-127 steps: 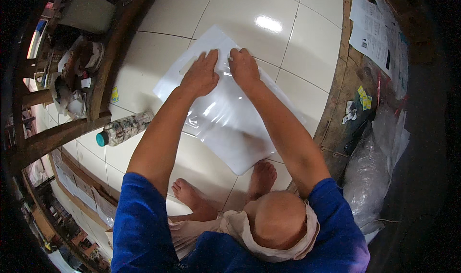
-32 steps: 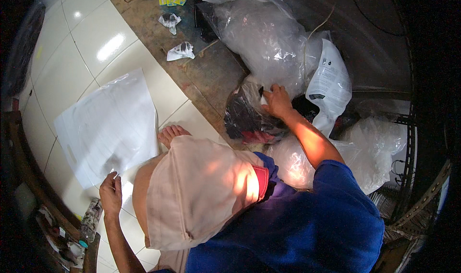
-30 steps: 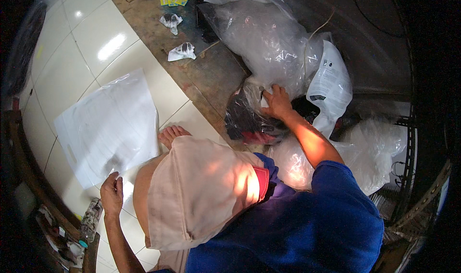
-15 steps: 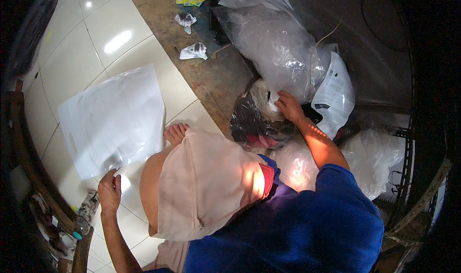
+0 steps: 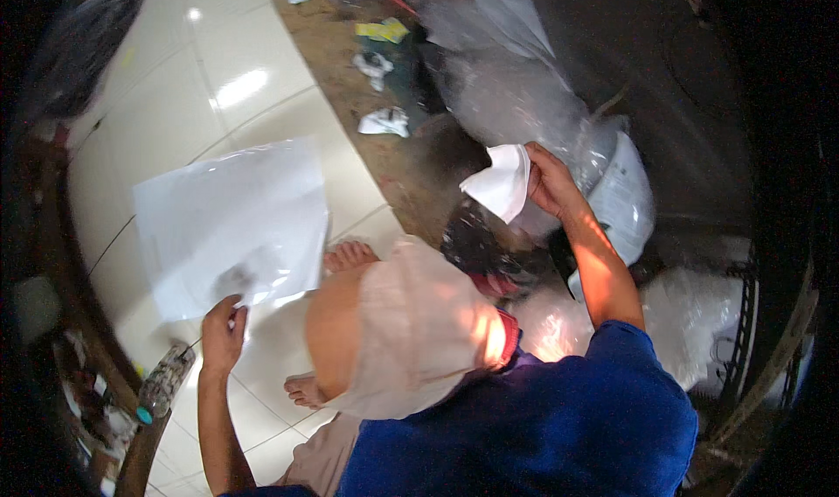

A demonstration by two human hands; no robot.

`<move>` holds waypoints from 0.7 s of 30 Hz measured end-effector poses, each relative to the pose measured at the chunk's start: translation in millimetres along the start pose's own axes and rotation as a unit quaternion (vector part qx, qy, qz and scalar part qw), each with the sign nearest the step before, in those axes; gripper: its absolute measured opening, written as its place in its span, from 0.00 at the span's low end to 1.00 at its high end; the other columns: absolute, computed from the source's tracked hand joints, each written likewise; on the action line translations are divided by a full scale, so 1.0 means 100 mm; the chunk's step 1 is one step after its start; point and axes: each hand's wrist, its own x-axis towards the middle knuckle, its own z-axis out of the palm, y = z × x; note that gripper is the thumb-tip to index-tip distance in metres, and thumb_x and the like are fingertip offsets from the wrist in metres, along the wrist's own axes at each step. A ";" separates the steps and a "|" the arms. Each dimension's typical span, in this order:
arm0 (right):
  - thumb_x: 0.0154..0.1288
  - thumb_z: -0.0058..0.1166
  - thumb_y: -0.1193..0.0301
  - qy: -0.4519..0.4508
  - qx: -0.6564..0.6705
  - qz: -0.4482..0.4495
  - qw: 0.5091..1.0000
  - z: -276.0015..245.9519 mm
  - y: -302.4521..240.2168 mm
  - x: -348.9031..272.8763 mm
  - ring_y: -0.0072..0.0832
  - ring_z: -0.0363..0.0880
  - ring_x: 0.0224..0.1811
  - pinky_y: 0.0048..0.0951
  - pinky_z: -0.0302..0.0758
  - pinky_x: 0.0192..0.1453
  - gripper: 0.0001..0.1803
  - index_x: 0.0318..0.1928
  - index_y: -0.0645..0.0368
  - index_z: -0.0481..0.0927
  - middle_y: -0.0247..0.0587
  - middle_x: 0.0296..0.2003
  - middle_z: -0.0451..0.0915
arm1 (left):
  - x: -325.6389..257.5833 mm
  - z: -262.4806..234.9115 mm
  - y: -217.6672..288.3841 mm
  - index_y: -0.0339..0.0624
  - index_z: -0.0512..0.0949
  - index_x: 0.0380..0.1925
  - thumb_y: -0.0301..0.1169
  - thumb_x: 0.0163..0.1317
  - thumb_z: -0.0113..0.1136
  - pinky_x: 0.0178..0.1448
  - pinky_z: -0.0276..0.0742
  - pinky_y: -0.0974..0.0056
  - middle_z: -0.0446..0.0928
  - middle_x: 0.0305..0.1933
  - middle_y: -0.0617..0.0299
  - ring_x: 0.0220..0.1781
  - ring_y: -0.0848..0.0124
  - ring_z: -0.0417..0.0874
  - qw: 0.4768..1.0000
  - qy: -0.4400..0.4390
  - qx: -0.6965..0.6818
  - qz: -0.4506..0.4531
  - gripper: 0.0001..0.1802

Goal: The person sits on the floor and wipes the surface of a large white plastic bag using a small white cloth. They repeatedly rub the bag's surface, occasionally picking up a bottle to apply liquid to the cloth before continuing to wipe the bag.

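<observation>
My right hand (image 5: 552,182) is closed on the edge of a white piece of cloth or paper (image 5: 500,182), held up and slightly curled in front of the clear plastic bags. My left hand (image 5: 225,333) has its fingers drawn together just beside the near edge of a white plastic bag or stack of bags (image 5: 232,209) lying flat on the floor. What those fingers hold, if anything, is too small to make out. A grey patch shows on the white plastic close to them. Below my right hand lies a dark bundle in clear plastic (image 5: 479,239).
Large clear plastic bags (image 5: 516,86) are heaped along the far right. Two dark-smudged white scraps (image 5: 384,121) and yellow packets (image 5: 382,31) lie on a brown sheet (image 5: 336,86). A clear bottle (image 5: 166,379) with a teal end is beside my left forearm. White tiles (image 5: 166,104) cover the floor.
My right hand has lifted the white piece out of the bagged bundle and raised it. My left hand stays near the white plastic. The whole view has shifted slightly.
</observation>
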 end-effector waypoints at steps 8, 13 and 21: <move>0.74 0.44 0.54 -0.159 -0.018 0.245 0.956 2.03 1.04 0.55 0.31 0.82 0.39 0.40 0.80 0.47 0.20 0.50 0.55 0.80 0.37 0.37 0.83 | 0.37 -0.26 0.57 0.33 0.78 0.49 0.35 0.66 0.58 0.55 0.76 0.56 0.78 0.48 0.47 0.50 0.55 0.81 0.980 0.083 -0.167 0.064 0.18; 0.73 0.47 0.60 -0.224 -0.110 0.330 0.910 2.20 1.50 -0.01 0.32 0.81 0.41 0.40 0.79 0.48 0.18 0.55 0.56 0.75 0.39 0.41 0.82 | 0.45 -0.67 0.18 0.33 0.78 0.48 0.37 0.66 0.58 0.53 0.76 0.61 0.79 0.48 0.51 0.47 0.63 0.81 0.903 0.363 -0.230 -0.006 0.18; 0.66 0.51 0.75 -0.240 -0.196 0.241 0.920 1.94 1.31 0.60 0.35 0.79 0.48 0.36 0.77 0.53 0.25 0.63 0.64 0.67 0.45 0.49 0.79 | 1.15 -2.32 -0.69 0.29 0.65 0.61 0.40 0.60 0.63 0.65 0.69 0.55 0.70 0.61 0.39 0.61 0.52 0.74 0.578 0.741 -0.273 -0.204 0.35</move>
